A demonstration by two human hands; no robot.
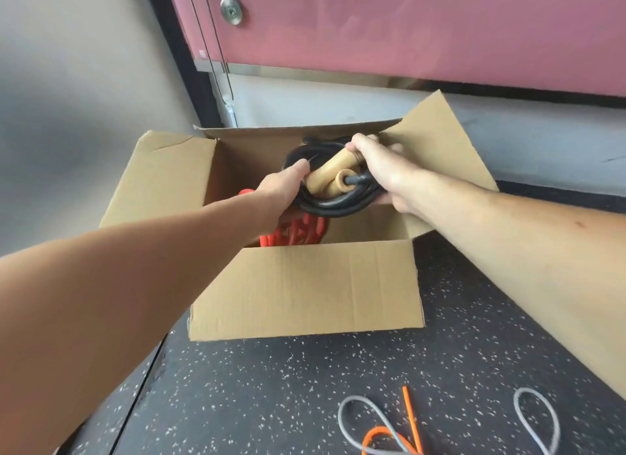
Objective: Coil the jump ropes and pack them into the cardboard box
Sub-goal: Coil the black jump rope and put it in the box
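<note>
An open cardboard box point(305, 285) stands on the dark speckled floor with its flaps spread out. Over its opening both my hands hold a coiled black jump rope point(333, 207) with two wooden handles point(333, 177). My left hand point(281, 190) grips the coil's left side. My right hand point(376, 163) grips the right side and the handles' far end. Below the coil, inside the box, lies a red-orange rope point(294, 232), partly hidden by my left wrist.
Loose grey rope loops point(359, 420) and a thin orange rope point(411, 417) lie on the floor near the bottom edge. A pink panel and a grey wall point(84, 82) stand right behind the box.
</note>
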